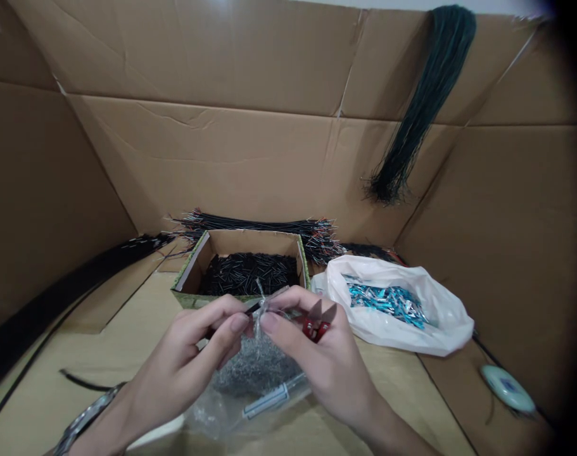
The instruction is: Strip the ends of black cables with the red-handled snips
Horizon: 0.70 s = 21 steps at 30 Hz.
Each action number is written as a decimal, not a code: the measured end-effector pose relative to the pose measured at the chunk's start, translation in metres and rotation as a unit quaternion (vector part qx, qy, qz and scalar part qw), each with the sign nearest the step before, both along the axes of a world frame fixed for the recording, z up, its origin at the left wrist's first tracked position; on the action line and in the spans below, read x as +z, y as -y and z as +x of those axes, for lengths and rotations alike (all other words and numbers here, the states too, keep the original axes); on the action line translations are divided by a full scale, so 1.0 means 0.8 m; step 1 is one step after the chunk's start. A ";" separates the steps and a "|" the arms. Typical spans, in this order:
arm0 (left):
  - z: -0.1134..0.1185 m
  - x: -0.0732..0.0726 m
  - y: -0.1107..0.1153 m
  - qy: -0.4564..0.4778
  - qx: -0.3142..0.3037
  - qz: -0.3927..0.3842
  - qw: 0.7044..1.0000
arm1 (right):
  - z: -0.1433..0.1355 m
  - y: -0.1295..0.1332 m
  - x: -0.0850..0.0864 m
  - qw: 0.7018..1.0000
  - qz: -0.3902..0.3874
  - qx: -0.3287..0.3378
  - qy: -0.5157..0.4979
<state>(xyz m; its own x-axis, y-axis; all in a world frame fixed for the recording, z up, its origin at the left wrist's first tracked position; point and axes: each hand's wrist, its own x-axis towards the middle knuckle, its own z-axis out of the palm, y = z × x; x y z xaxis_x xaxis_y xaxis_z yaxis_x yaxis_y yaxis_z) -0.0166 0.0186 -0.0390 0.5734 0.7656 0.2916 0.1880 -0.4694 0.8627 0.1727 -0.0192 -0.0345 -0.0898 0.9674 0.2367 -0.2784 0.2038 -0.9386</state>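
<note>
My left hand is closed, with thumb and forefinger pinching a thin black piece like a cable end. My right hand is closed too, with its fingertips at a clear, silvery gathered strand that meets the black piece. Small red-handled snips lie in my right hand, blades apart and pointing up. Beneath both hands rests a clear plastic bag full of fine grey bits, with a blue-and-white label. My fingers partly hide the contact between strand and black piece.
Behind my hands stands an open box of short black tubes. Black cables with stripped ends lie behind it. A white bag holds blue-and-silver pieces. Dark green wires hang over the cardboard wall. A pale oval device sits right.
</note>
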 end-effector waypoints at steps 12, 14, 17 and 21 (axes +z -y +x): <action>-0.006 0.003 -0.001 0.045 -0.157 -0.226 0.960 | 0.004 -0.022 -0.007 0.961 -0.117 0.198 -0.152; -0.005 0.005 -0.004 0.045 -0.140 -0.227 0.963 | 0.003 -0.023 -0.009 0.970 -0.098 0.177 -0.133; -0.005 0.008 -0.007 0.043 -0.114 -0.227 0.966 | 0.006 -0.020 -0.006 0.997 -0.007 0.053 -0.063; -0.007 0.009 -0.007 0.042 -0.134 -0.236 0.962 | 0.010 -0.009 0.001 0.992 0.114 -0.059 -0.006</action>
